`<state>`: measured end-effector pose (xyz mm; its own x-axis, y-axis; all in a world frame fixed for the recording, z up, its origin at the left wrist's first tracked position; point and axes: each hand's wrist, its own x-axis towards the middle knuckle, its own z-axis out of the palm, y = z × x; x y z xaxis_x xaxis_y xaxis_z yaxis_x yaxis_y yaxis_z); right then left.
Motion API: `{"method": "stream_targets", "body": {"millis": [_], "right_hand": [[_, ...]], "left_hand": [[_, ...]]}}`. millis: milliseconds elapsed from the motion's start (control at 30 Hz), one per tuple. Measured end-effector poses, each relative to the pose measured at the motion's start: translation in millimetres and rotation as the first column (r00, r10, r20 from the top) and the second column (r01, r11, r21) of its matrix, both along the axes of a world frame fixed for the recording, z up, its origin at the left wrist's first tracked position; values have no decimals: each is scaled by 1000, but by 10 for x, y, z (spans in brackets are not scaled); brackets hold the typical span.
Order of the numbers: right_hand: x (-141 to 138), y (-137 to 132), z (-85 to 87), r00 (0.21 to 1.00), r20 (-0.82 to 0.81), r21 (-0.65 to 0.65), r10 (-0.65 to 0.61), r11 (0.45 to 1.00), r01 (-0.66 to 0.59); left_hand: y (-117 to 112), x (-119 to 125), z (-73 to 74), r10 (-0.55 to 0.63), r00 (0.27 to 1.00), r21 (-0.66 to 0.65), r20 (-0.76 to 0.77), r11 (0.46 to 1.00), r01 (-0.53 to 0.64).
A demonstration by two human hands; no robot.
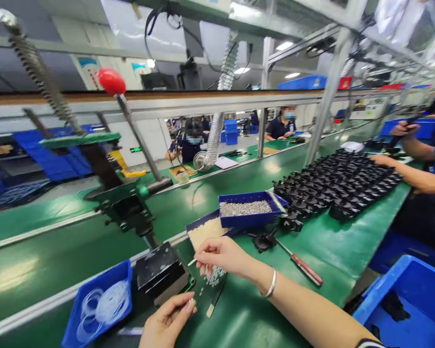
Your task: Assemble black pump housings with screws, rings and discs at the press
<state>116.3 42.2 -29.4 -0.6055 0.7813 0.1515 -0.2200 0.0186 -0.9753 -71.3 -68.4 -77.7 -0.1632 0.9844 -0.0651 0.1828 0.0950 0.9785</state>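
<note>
My right hand [223, 255] is closed, with a thin white stick [192, 262] pinched between thumb and fingers. Lower down, my left hand [170, 319] is pinched shut at the fingertips on a tiny whitish piece [192, 301], too small to name. Beneath my right hand, small white rings [214, 276] lie loose on the green bench. Tweezers [215, 302] rest between the two hands. Left of the rings stands a black block [159, 268] under a hand press [130, 208] with a red-knobbed lever [111, 81].
Blue bins hold metal pins [244, 209] and cream-coloured bits [207, 232]. Clear tubing [110, 302] lies coiled in a blue tray [70, 316]. A red-handled screwdriver [306, 268] lies near rows of black parts [333, 186]. A co-worker's arm [409, 174] reaches in from the right, above a blue crate [384, 290].
</note>
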Motion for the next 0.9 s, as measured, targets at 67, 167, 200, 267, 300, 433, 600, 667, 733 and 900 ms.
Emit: {"method": "stream_targets", "body": {"millis": [67,167,200,267,300,433,600,667,733,900], "right_hand": [[-2,-132,-132,998,37,-61,55,997,-52],[11,-265,-276,992,91,-132,88,988,-76],[8,-295,-313,989,113,-144,92,987,-75],[-11,-342,-379,983,157,-152,91,986,-67],[-23,-362,-408,981,173,-148,88,987,-62],[-54,-411,-506,975,211,-105,75,993,-54],[-28,-447,-514,949,316,51,21,998,-39],[-16,-464,-485,933,360,137,-25,990,-27],[-10,-481,-456,920,387,211,-60,977,-25],[-6,-508,-437,905,397,377,-157,926,-5]], "left_hand": [[-34,-13,8,1,1000,-32,22,999,0],[-59,-24,-22,27,995,-23,99,999,-24],[-66,-27,-40,27,992,-15,122,1000,-26],[-83,-29,-74,15,988,-3,152,1000,-15],[-94,-30,-88,8,988,1,155,1000,-8],[-129,-33,-120,-12,999,25,48,1000,11],[-148,-25,-92,21,983,120,-181,993,1],[-155,-16,-67,36,973,155,-227,988,-1],[-162,-7,-55,47,967,170,-250,985,-4],[-182,10,-89,63,958,161,-279,987,-18]]}}
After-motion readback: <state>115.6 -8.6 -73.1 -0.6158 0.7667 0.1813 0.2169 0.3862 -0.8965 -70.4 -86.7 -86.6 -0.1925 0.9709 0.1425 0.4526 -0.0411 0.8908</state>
